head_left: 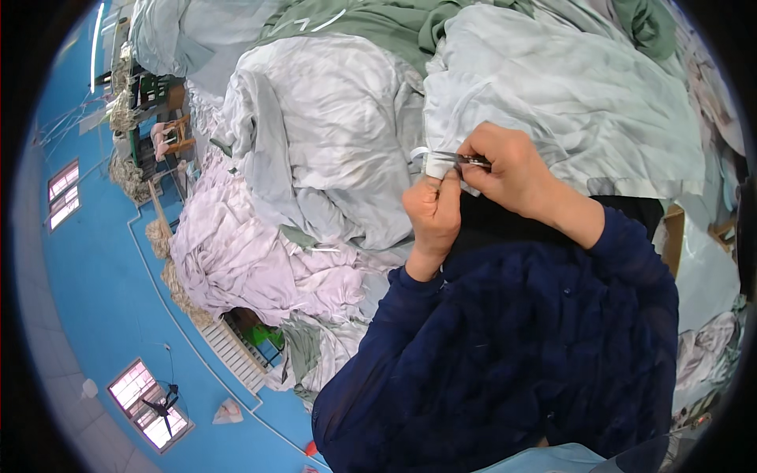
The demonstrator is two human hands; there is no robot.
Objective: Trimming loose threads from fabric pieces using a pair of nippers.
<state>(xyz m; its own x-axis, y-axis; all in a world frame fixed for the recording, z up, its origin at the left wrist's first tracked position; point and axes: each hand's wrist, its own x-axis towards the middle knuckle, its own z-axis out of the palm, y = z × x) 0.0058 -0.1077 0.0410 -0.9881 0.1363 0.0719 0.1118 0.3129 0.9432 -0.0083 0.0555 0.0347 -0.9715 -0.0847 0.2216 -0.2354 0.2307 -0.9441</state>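
Note:
My right hand (509,169) is closed round a small pair of dark metal scissors (473,160), their blades pointing left. The blades lie at the edge of a pale grey-green cloth (568,102) spread across my lap. My left hand (435,211) pinches the corner of this cloth between thumb and fingers, just below the blades. At that corner is a white strip (422,153) that curls out to the left. Whether the blades are open or closed on it is too small to tell.
Left of my hands is a big heap of pale cloth (339,126), with lilac-white cloth (236,236) beyond it. Darker green cloth (355,20) lies at the far side. Further left stand a wooden chair (180,134) and a blue wall (95,284) with windows.

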